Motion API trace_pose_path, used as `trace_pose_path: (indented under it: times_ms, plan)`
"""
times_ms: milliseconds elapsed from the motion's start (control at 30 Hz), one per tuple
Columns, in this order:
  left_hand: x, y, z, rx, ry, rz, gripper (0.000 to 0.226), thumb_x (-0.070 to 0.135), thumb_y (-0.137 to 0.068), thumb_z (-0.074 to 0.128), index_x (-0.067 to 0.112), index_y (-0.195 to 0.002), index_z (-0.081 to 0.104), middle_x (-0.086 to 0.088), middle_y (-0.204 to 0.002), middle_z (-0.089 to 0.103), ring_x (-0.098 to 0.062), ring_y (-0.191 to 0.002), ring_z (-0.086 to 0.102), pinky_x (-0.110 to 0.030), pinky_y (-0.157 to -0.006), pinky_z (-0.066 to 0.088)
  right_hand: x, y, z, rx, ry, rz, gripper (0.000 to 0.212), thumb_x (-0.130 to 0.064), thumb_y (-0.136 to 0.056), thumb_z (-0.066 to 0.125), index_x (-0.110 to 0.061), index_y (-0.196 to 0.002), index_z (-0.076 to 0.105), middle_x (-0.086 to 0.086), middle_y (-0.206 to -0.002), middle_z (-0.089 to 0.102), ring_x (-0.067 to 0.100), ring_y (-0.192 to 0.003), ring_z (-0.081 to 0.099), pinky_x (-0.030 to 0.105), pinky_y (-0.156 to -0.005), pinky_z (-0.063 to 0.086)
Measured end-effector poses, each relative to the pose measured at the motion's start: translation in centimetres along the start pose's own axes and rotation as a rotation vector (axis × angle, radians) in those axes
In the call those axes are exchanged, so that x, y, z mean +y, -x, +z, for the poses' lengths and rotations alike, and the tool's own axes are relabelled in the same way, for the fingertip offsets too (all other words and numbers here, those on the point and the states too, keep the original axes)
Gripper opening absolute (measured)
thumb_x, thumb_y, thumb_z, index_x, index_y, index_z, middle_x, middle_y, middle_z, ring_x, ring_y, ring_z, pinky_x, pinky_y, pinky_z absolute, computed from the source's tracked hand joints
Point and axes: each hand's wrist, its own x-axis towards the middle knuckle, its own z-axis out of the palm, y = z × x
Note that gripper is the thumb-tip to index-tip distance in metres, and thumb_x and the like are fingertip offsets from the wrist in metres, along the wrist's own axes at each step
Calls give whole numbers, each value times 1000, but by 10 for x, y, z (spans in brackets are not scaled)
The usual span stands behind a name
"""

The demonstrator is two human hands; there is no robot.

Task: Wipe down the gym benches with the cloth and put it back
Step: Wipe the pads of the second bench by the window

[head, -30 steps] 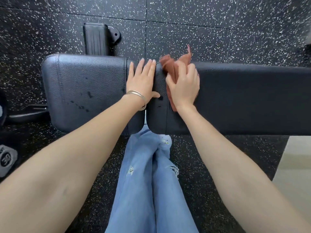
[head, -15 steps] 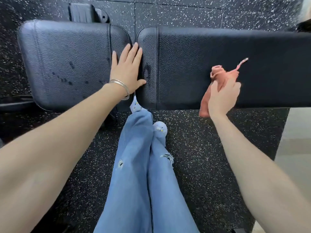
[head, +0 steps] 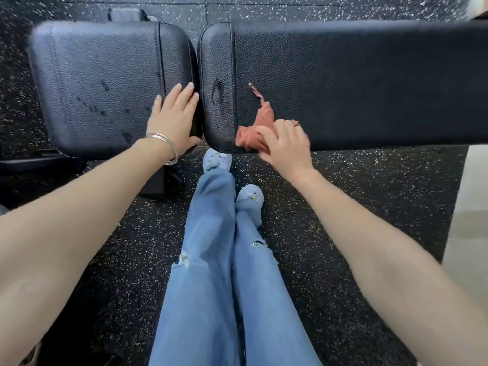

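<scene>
A black padded gym bench runs across the top of the view in two parts: a short seat pad on the left and a long back pad on the right, with a narrow gap between them. My right hand grips a bunched rust-red cloth and presses it against the long pad's near edge, close to its left end. One thin corner of the cloth sticks up over the pad. My left hand, with thin bangles at the wrist, lies flat on the seat pad's right end beside the gap.
Dark wet spots dot the seat pad. Black speckled rubber flooring lies all around. My legs in light blue jeans and pale blue slippers stand close under the bench. A lighter floor strip shows at the right. The bench frame juts out behind the seat.
My right hand has carried the cloth left along the long pad's near edge, back toward the gap. My left hand stays on the seat pad, slightly nearer the front edge.
</scene>
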Motion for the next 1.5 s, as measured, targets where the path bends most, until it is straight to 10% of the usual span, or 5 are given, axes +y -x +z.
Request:
trace_pose_path:
  times_ms: [100, 300, 667, 1000, 1500]
  plan:
    - [-7, 11, 6, -5, 32, -32, 95, 33, -78, 73, 9, -149, 15, -6, -159, 4, -26, -146, 5, -50, -116, 13, 44, 8, -3, -21, -58, 128, 43, -32, -70, 72, -12, -105, 58, 17, -89, 56, 34, -82, 54, 43, -68, 45]
    - [-7, 26, 20, -1, 58, -31, 92, 30, -79, 71, 9, -149, 16, -9, -159, 4, -28, -146, 5, -49, -116, 15, -1, -34, -2, 122, -259, 1007, 56, -31, -82, 58, -7, -131, 46, 17, -107, 53, 36, -97, 54, 44, -83, 43]
    - [-35, 17, 7, 41, 115, -26, 92, 31, -80, 70, 6, -149, 14, -12, -159, 3, -30, -146, 2, -47, -117, 9, -99, -46, 6, -65, -164, 193, 43, -32, -78, 67, -15, -116, 57, 15, -98, 56, 33, -88, 53, 42, -77, 41]
    - [-75, -38, -37, 34, 38, 55, 110, 49, -71, 74, 11, -150, 7, -6, -160, -1, -27, -147, -2, -50, -117, 5, -47, -251, -17, -78, -120, 532, 40, -40, -90, 51, -21, -124, 46, 9, -130, 46, 28, -121, 41, 41, -92, 37]
    - [-81, -45, -30, 6, -53, 102, 116, 53, -72, 71, 8, -149, -2, -3, -159, -7, -22, -147, -6, -49, -117, 4, -110, -106, -8, -58, -201, 451, 42, -22, -68, 77, -8, -105, 63, 17, -86, 57, 34, -79, 55, 43, -70, 46]
